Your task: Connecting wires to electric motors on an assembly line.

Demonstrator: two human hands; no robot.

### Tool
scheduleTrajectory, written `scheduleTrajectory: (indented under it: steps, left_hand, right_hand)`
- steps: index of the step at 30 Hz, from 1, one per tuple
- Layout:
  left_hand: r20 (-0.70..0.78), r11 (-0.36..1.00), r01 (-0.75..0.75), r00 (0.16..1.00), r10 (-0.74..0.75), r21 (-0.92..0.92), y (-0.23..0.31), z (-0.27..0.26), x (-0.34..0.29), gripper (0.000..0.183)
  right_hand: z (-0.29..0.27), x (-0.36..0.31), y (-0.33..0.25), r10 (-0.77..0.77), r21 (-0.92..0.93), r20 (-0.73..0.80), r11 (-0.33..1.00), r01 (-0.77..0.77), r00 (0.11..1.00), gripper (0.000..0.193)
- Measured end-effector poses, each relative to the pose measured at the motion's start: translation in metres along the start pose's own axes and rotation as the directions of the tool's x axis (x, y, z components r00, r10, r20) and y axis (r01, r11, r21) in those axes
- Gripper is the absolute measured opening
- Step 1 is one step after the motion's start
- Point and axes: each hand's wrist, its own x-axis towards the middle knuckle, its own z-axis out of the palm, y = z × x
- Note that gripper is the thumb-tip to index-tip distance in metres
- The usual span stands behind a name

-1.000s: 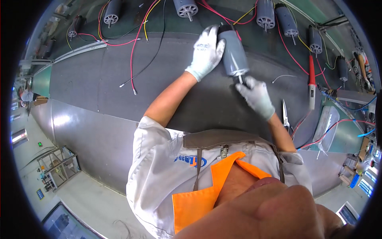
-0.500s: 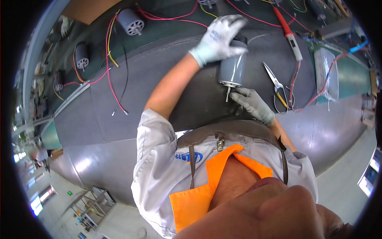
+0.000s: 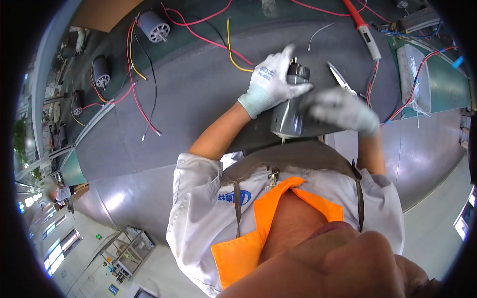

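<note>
Left hand [image 3: 272,79] grips the motor [image 3: 288,118], thumb and forefinger spread; right hand [image 3: 343,109] blurs, fingers I can't tell, scissors [image 3: 338,75] beyond them!

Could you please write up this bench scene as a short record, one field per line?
left hand: gloved, on the grey motor, one digit across it
right hand: gloved, blurred, beside the motor; contact unclear
motor pose: shaft end toward the person, black end away
tools: scissors, partly hidden by the right hand; red-and-white tool
right side: clear tray
upper left: another motor, yellow wire
</note>
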Motion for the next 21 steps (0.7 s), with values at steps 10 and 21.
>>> scheduleTrajectory:
  steps: [10, 21]
  left_hand:
    - [0.128, 0.944, 0.102, 0.990, -0.064, -0.313, -0.023, -0.033, 0.002, 0.060]
    - [0.148, 0.959, -0.279, 0.947, 0.283, -0.049, -0.005, -0.025, 0.024, 0.042]
  right_hand:
    - [-0.004, 0.032, 0.040, 0.329, 0.117, -0.497, 0.942, -0.314, 0.803, 0.029]
    - [-0.020, 0.023, 0.061, 0.231, 0.030, -0.667, 0.958, -0.284, 0.709, 0.024]
